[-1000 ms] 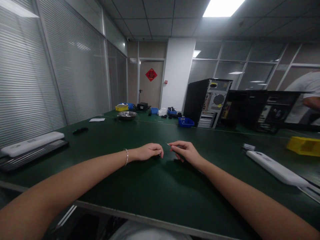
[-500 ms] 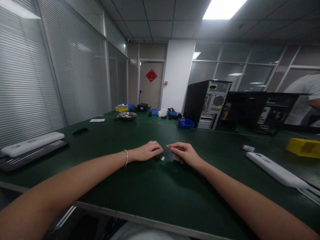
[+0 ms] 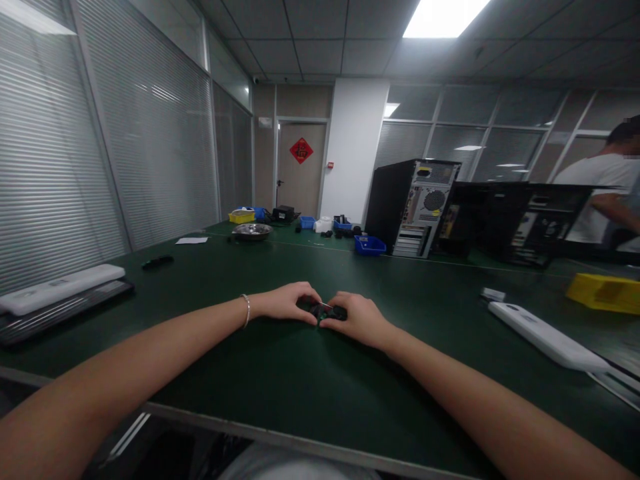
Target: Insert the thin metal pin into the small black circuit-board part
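Observation:
On the green tabletop [image 3: 250, 380] in front of me, my two hands meet around a small black object [image 3: 340, 312] with green bits, its kind too small to make out. My left hand [image 3: 289, 303], a bracelet at its wrist, grips the object's left side with thumb and fingers. From the right, my right hand [image 3: 364, 319] closes on the other side. A thin pale sliver [image 3: 326, 305] shows between the fingertips on top. Fingers cover much of the object.
Long white devices lie at the left [image 3: 63, 285] and right [image 3: 547, 337]. Farther back are a metal bowl [image 3: 251, 231], a blue bin [image 3: 370, 245] and a computer tower [image 3: 413, 208]. A yellow bin [image 3: 603, 292] and a person [image 3: 583, 190] are at the right.
My right hand has moved left with the thin sliver and met my left hand at the black object. My left fingers have opened around its side. A small pale piece beside it no longer shows.

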Demonstrator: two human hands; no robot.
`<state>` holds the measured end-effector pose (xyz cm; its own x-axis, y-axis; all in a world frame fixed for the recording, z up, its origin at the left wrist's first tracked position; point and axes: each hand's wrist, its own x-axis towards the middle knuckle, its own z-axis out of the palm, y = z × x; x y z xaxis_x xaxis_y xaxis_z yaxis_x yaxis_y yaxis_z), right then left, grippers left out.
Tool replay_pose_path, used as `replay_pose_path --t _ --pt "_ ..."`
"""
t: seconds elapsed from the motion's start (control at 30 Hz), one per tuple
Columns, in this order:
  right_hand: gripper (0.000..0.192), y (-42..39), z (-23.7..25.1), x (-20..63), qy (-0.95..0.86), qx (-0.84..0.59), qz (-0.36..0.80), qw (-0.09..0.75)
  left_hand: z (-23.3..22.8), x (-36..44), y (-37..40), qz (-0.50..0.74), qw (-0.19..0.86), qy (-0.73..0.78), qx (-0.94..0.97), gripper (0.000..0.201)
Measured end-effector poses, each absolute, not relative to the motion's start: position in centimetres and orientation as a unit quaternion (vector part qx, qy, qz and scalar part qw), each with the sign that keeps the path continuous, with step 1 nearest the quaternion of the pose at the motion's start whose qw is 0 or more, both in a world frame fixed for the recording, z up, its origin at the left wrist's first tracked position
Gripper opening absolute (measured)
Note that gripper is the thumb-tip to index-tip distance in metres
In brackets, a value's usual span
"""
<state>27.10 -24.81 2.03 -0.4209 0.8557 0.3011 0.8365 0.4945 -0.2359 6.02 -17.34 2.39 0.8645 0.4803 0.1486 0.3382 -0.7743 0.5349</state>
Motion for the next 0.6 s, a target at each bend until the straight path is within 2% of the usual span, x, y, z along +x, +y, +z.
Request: replay_pose_path --t 0.3,0.4,0.6 --pt "0.022 -24.5 1.4 26.5 -0.847 -0.491 0.018 0.202 2.4 6.0 -17.2 0.145 0.285 0.217 0.922 0.046" --pt "0.021 -24.4 1.4 27.0 -0.837 -0.489 0.034 0.242 2.5 6.0 -17.1 0.172 0.350 0.234 0.891 0.047" --pt "0.020 -24.5 2.0 27.5 -0.797 -0.464 0.012 0.386 2.1 6.6 -17.0 0.273 0.543 0.201 0.768 0.050"
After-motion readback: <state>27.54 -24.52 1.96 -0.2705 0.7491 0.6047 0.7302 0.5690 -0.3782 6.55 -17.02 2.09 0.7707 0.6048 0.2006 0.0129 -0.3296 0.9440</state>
